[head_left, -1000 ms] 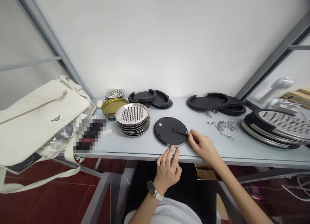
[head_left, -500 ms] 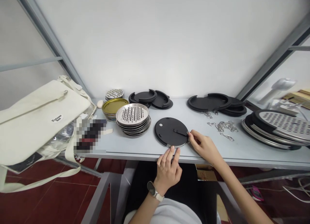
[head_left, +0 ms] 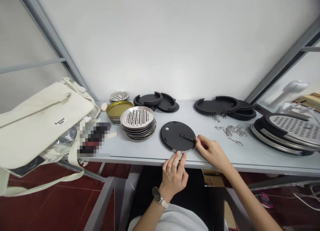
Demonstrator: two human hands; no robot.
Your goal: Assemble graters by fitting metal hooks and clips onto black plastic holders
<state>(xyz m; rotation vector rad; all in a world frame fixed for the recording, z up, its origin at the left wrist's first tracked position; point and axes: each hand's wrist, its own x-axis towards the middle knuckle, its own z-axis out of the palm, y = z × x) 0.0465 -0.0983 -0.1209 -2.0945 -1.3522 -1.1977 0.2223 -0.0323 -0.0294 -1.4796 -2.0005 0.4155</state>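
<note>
A round black disc [head_left: 175, 132] lies on the grey table near its front edge, with a metal rim showing at its lower side. My left hand [head_left: 175, 174], a watch on its wrist, rests its spread fingertips on the disc's front rim. At the disc's right edge, my right hand [head_left: 208, 151] pinches a small metal piece, mostly hidden by the fingers. Left of the disc stands a stack of round metal graters [head_left: 137, 119]. Several metal clips [head_left: 233, 130] lie in a loose pile to the right.
Gold lids [head_left: 119, 109] are stacked at the left, near a cream bag [head_left: 42, 124]. Black ring holders [head_left: 216, 106] lie along the back, with more [head_left: 168, 103] left of them. Large graters [head_left: 290, 131] are piled at the right. A white wall rises behind.
</note>
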